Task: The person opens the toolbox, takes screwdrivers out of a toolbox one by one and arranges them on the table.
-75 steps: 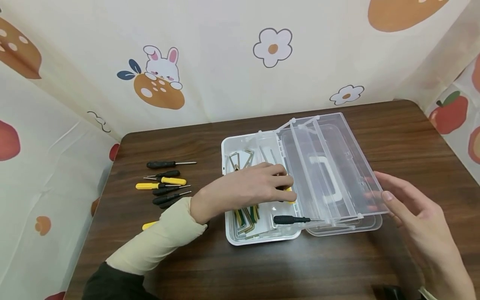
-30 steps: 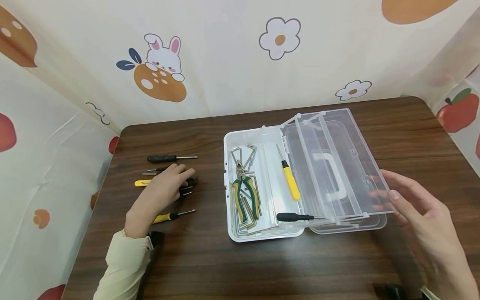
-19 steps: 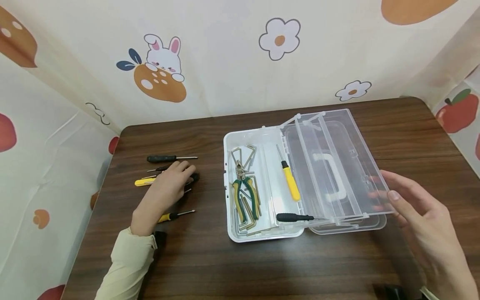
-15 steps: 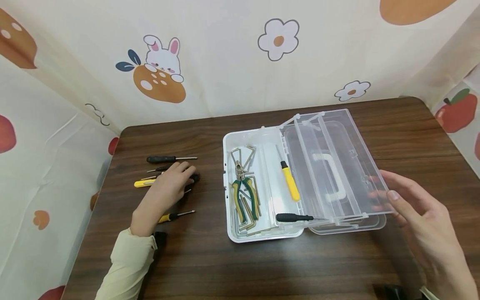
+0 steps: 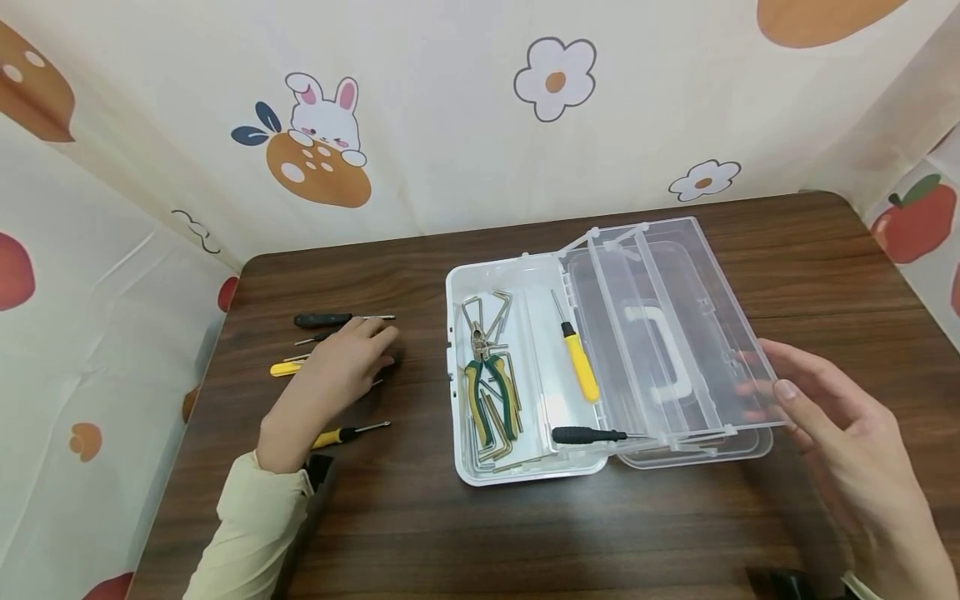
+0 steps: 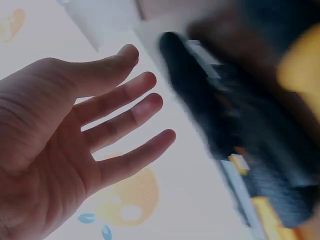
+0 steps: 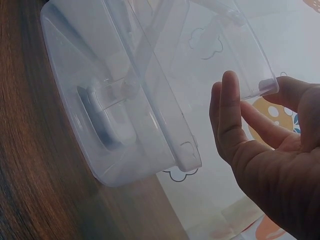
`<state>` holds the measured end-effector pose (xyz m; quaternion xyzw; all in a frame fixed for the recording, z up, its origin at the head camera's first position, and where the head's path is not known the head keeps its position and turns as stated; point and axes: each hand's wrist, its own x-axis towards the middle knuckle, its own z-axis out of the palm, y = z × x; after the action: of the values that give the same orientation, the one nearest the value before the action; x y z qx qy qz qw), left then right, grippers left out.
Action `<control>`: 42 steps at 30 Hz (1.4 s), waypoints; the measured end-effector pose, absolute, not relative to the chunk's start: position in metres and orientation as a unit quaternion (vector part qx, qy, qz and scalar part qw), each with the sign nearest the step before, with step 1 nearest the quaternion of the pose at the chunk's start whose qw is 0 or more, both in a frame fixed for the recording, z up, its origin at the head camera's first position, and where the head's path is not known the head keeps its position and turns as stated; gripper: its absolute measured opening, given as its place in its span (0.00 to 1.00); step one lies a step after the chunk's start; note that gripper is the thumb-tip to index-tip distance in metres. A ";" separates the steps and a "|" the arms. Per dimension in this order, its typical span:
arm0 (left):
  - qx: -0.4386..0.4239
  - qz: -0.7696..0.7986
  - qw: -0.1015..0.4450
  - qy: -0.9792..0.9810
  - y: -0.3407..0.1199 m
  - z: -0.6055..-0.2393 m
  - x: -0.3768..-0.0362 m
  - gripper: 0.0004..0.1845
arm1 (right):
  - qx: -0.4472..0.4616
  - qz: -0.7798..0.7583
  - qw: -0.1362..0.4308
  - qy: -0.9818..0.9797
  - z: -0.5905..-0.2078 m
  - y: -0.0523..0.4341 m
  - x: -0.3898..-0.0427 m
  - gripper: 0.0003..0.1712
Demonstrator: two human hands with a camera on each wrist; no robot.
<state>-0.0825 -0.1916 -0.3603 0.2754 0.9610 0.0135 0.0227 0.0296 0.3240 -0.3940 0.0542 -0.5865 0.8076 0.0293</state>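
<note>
My left hand (image 5: 330, 367) reaches over a cluster of screwdrivers on the table, its fingers spread and holding nothing in the left wrist view. A black-handled screwdriver (image 5: 322, 320) lies just behind it, a yellow handle (image 5: 285, 368) shows beside it, and a yellow-and-black screwdriver (image 5: 348, 434) lies in front. The hand hides the rest of the cluster. My right hand (image 5: 840, 433) pinches the edge of a clear plastic tray (image 7: 165, 95) between thumb and fingers. This tray is swung out from a white toolbox (image 5: 452, 333), over its folded-back clear lid (image 5: 750, 450).
Inside the toolbox lie green-handled pliers (image 5: 506, 400), several hex keys (image 5: 498, 429) and a yellow-handled screwdriver (image 5: 581, 367). A black-handled screwdriver (image 5: 581, 435) lies at its front right. A patterned wall sheet (image 5: 442, 125) borders the wooden table (image 5: 525, 533).
My left hand has left the toolbox, where the yellow-handled screwdriver now lies uncovered, and moved left to the screwdriver cluster. Its fingers have shifted slightly there. The right hand keeps its hold.
</note>
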 end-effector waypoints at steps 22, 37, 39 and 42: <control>0.520 0.065 -0.043 0.851 -0.047 -0.310 -0.041 0.09 | 0.056 0.817 0.028 -0.573 -0.394 0.324 0.029 0.29; 0.586 0.021 0.055 0.808 -0.014 -0.316 -0.043 0.06 | 0.066 0.816 0.025 -0.574 -0.394 0.323 0.029 0.29; 0.584 0.006 0.056 0.810 -0.011 -0.315 -0.043 0.08 | 0.067 0.819 0.025 -0.569 -0.395 0.323 0.029 0.29; 0.583 -0.018 0.046 0.811 -0.007 -0.315 -0.042 0.12 | 0.067 0.822 0.024 -0.565 -0.396 0.324 0.029 0.29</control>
<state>-0.0423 -0.0073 -0.3148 0.5831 0.8109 -0.0182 0.0462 0.0292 0.3238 -0.3956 0.0673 -0.5646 0.8223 0.0236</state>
